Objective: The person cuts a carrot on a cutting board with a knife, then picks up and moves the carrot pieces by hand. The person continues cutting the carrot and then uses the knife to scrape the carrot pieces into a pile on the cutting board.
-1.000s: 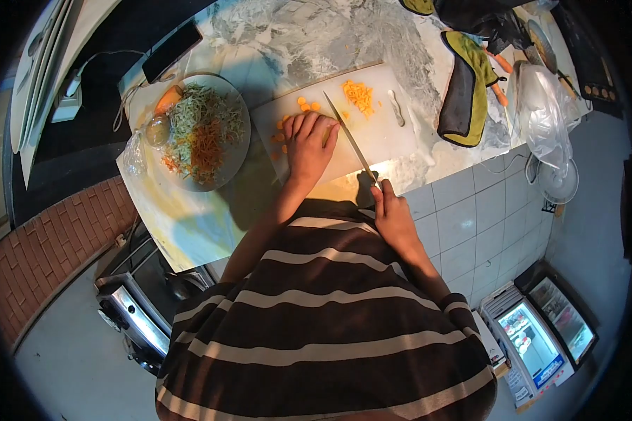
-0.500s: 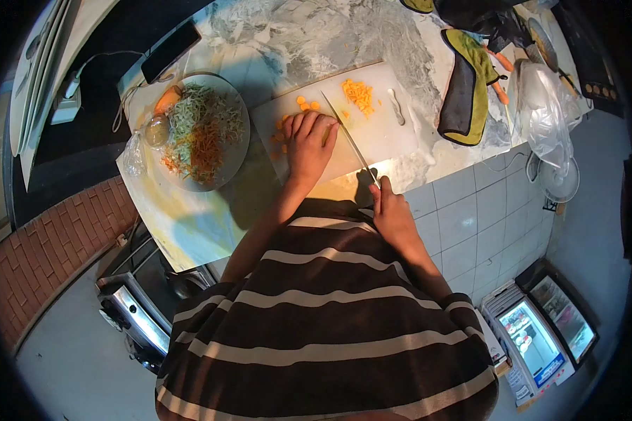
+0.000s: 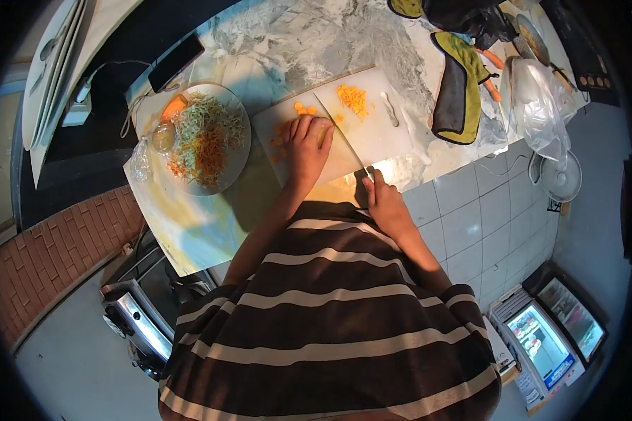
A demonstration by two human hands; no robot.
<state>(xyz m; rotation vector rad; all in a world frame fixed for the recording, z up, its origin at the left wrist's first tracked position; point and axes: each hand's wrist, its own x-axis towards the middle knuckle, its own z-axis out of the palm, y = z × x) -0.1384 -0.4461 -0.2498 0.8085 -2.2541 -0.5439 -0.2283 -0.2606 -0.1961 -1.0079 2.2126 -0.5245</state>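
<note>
A white cutting board (image 3: 372,140) lies at a slant on the counter in front of me. On its left half, my left hand (image 3: 307,149) presses down with bent fingers on carrot, mostly hidden beneath them. Orange carrot slices (image 3: 304,109) show just beyond the fingertips, and more lie left of the hand. My right hand (image 3: 387,200) is closed round the handle of a knife (image 3: 349,145). Its long blade crosses the board diagonally, its edge beside my left fingers. Right of the blade sits a pile of diced carrot (image 3: 353,100).
A large plate (image 3: 240,156) of shredded vegetables stands on the left, with a small plastic bag (image 3: 141,160) beside it. A phone (image 3: 176,63) lies behind. Right of the board are a green-and-grey cloth (image 3: 456,88), orange-handled tools (image 3: 494,90) and a clear plastic bag (image 3: 541,105).
The knife's handle end and my right hand have shifted slightly up and left, bringing the blade lower against the board. My left hand stays in nearly the same place; the whole view has tilted slightly.
</note>
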